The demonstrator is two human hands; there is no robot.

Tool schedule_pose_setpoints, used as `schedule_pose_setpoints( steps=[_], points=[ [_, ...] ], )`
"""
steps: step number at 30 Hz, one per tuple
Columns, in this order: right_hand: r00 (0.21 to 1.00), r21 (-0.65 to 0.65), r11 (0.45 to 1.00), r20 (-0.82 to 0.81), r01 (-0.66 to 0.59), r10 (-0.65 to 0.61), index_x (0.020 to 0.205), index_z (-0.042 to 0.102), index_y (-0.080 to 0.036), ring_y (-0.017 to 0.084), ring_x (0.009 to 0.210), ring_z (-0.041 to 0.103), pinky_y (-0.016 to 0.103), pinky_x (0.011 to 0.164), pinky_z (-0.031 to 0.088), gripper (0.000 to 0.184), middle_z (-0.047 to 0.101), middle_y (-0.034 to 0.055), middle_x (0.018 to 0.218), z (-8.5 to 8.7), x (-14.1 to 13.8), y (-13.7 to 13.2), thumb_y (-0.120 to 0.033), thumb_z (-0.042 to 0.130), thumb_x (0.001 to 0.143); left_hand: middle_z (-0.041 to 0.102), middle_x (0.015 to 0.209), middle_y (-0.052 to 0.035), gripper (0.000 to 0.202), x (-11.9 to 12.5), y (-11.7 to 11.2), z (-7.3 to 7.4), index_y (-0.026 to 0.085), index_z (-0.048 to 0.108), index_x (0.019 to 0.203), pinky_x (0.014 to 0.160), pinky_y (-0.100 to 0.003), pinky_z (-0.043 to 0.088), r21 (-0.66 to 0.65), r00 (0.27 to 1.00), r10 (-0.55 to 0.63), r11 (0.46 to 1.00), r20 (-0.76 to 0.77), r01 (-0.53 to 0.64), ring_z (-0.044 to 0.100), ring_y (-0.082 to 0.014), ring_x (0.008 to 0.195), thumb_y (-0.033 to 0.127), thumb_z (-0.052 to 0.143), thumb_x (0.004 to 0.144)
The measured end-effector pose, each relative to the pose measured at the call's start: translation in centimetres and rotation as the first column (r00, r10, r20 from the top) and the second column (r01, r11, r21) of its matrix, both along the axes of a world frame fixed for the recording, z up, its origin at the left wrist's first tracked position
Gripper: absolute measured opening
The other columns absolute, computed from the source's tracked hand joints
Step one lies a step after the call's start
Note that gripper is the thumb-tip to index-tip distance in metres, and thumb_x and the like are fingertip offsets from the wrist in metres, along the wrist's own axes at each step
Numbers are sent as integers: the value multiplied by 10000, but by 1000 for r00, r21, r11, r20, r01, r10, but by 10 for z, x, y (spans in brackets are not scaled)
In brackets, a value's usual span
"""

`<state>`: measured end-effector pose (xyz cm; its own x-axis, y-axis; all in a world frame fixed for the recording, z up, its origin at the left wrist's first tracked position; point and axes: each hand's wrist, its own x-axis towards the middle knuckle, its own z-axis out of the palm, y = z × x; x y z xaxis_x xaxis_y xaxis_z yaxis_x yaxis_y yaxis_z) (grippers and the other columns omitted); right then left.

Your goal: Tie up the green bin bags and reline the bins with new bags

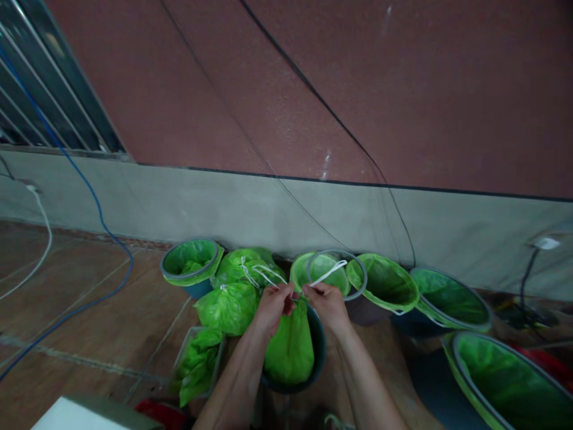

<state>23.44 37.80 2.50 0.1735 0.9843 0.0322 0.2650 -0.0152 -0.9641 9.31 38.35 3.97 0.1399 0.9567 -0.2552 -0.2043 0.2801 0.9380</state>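
My left hand [274, 307] and my right hand [327, 303] meet above a full green bag [290, 349] that sits in a dark round bin [319, 343]. Each hand pinches a thin white drawstring [329, 272] at the bag's neck. The string runs up and away from both hands. Two tied green bags [229, 307] lie just left of my left hand, with white strings [257, 273] on top.
Several bins lined with green bags stand along the grey wall base [268, 209], among them one [191, 261] at the left and large ones [505, 376] at the right. A small tray [185, 352] holds a green bag. Blue and white cables [98, 221] cross the tiled floor at the left.
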Motion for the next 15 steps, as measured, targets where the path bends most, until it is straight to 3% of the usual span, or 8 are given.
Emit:
schedule_pose_setpoints(
  steps=[5,11,15],
  points=[
    [981,76,996,192,-45,29,714,727,-168,165,631,585,264,611,412,272,697,37,687,14,-1,-5,-383,586,803,553,593,28,234,3,-1,-4,143,620,717,520,-212,395,36,995,-71,997,72,68,500,-81,530,328,728,622],
    [935,146,987,354,-64,8,719,731,-202,157,698,611,265,708,440,170,695,40,775,21,-2,-7,-309,631,805,518,541,38,93,5,2,-15,137,634,699,503,-218,367,184,979,-146,968,-140,170,444,-83,494,205,579,668],
    [935,206,972,354,-110,31,688,709,-192,148,724,611,255,709,446,190,658,42,799,19,-2,-4,-305,630,818,494,522,45,112,3,4,-18,139,626,696,483,-217,325,280,944,-199,921,-262,272,409,-80,478,239,576,705]
  ],
)
